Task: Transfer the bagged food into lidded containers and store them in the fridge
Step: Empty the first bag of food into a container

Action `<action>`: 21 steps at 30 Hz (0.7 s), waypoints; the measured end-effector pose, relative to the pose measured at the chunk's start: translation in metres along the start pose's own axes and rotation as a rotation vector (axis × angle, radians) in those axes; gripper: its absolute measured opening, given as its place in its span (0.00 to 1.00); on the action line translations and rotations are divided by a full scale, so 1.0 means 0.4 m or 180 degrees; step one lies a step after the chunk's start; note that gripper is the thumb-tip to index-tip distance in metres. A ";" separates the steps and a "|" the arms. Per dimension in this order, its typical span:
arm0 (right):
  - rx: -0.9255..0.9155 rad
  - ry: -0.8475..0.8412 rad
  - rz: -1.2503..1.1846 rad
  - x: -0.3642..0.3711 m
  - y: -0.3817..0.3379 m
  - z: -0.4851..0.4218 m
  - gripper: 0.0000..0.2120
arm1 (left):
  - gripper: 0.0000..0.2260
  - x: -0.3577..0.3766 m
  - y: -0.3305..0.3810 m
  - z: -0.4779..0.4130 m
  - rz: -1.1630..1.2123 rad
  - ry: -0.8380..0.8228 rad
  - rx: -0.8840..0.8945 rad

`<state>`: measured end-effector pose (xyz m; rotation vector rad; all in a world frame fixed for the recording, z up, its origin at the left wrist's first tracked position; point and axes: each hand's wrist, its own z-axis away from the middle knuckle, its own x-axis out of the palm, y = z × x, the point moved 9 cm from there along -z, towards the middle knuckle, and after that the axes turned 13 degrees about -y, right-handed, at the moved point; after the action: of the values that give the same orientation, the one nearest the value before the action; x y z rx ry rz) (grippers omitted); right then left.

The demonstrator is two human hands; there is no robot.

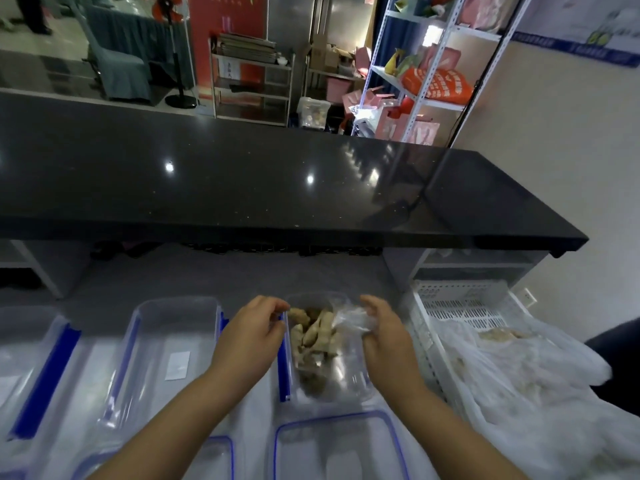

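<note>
Shop back counter, black countertop [242,188], metal shelving [426,64] of gift bags [424,131], steel rack [251,81]

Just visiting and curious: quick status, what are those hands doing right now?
Left hand grips container rim. Right hand pinches clear bag. Tan food pieces inside container. Lid off, nearer; nothing blocking.

What I can't make out from here

My left hand [254,332] covers the near-left rim of the food tub [322,344], and my right hand [386,336] hides part of the clear bag [349,320]. The lid [337,445] and the left tub [20,368] run off the frame. The bagged food in the white crate [460,306] is too blurred to identify.
</note>
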<state>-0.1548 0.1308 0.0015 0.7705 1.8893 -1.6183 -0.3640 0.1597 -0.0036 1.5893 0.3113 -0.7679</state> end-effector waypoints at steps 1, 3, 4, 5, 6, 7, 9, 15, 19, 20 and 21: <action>0.0018 0.0111 -0.0233 -0.033 -0.008 0.002 0.25 | 0.10 0.004 0.014 -0.010 0.0027 -0.0032 0.0045; -0.0063 0.0282 -0.0503 -0.099 -0.027 0.000 0.25 | 0.11 0.012 0.049 -0.034 0.0035 -0.0055 0.0148; -0.0112 0.0319 -0.0580 -0.126 -0.032 -0.002 0.24 | 0.12 0.016 0.071 -0.047 0.0031 -0.0037 0.0201; -0.0133 0.0322 -0.0617 -0.146 -0.030 -0.005 0.22 | 0.13 0.021 0.096 -0.058 0.0062 -0.0003 0.0260; -0.0136 0.0306 -0.0618 -0.162 -0.025 -0.006 0.20 | 0.16 0.030 0.122 -0.069 0.0120 0.0017 0.0347; -0.0124 0.0292 -0.0609 -0.176 -0.016 -0.006 0.18 | 0.20 0.042 0.158 -0.076 0.0147 -0.0001 0.0527; -0.0121 0.0307 -0.0643 -0.206 0.004 -0.004 0.15 | 0.34 0.092 0.252 -0.088 -0.0009 -0.0300 0.1015; -0.0125 0.0492 -0.0536 -0.317 0.098 -0.013 0.13 | 0.46 0.325 0.367 -0.177 -0.1307 -0.0948 0.0947; 0.0134 0.0402 -0.0509 -0.418 0.229 -0.055 0.16 | 0.07 0.417 0.412 -0.260 -0.1180 -0.0838 0.0589; 0.0222 0.0377 -0.0457 -0.447 0.271 -0.068 0.15 | 0.05 0.432 0.429 -0.276 -0.0969 -0.0844 0.0522; 0.0314 0.0342 -0.0408 -0.475 0.310 -0.082 0.12 | 0.05 0.448 0.445 -0.294 -0.0777 -0.0836 0.0490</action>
<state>0.0656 0.1628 0.0566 0.8059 1.9818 -1.7927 -0.0892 0.1982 0.0202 1.5875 0.2615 -1.2013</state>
